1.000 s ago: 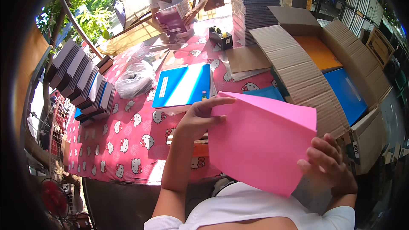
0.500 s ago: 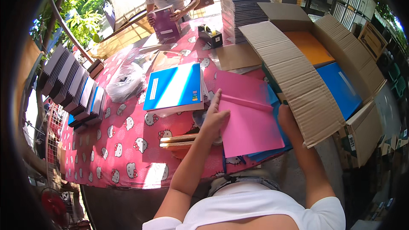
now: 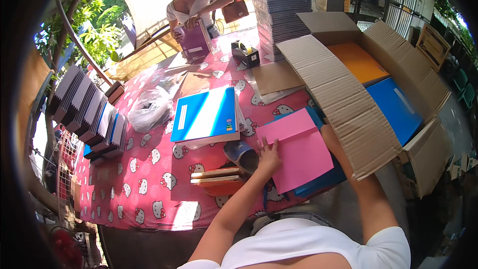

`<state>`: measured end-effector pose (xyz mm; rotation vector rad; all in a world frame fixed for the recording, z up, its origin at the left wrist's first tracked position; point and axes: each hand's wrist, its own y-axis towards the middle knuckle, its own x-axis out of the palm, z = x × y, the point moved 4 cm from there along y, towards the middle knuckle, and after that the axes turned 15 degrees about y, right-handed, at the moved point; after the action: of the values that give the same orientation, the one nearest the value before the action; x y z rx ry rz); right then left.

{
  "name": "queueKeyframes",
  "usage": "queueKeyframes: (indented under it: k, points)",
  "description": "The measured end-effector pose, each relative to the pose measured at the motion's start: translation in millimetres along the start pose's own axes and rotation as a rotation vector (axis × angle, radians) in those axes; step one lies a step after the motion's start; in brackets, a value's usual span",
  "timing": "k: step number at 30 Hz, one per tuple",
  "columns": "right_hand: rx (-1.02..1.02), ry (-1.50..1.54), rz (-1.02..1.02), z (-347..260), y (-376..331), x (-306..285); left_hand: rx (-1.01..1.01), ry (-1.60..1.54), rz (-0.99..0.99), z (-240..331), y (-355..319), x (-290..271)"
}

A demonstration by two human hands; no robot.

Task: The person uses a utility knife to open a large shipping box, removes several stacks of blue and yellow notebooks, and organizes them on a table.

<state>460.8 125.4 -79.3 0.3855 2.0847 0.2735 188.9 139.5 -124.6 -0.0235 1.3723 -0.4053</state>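
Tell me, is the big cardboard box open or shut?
Open: the box's flaps are spread out, showing orange and blue stacks inside.

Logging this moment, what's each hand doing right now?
Left hand: open, fingers spread flat on the pink sheet.
Right hand: hidden behind the cardboard box flap; cannot tell.

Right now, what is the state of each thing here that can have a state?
Cardboard box: open, flaps spread, orange and blue books inside.
Pink folder: closed, flat on a blue one.
Left hand: open, pressing the pink folder.
Right hand: hidden under a box flap.
Blue notebook: closed, topping a stack.
Plastic bag: crumpled.
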Motion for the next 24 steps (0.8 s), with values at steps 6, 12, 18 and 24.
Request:
queueKeyframes:
  k: [6,12,18,24]
  points:
    - [-0.016,0.056,-0.051,-30.3,8.0,17.1,0.053,0.063,0.02,6.0,-0.1,6.7]
    - [0.025,0.03,-0.062,-9.4,1.1,0.6,0.021,0.12,-0.035,5.6,-1.3,9.3]
    - [0.037,0.011,-0.041,-4.5,-3.8,-1.7,0.03,0.179,-0.095,11.7,1.0,8.3]
    - [0.024,0.007,-0.041,-2.7,0.1,-1.9,0.028,0.159,-0.03,4.0,0.3,18.4]
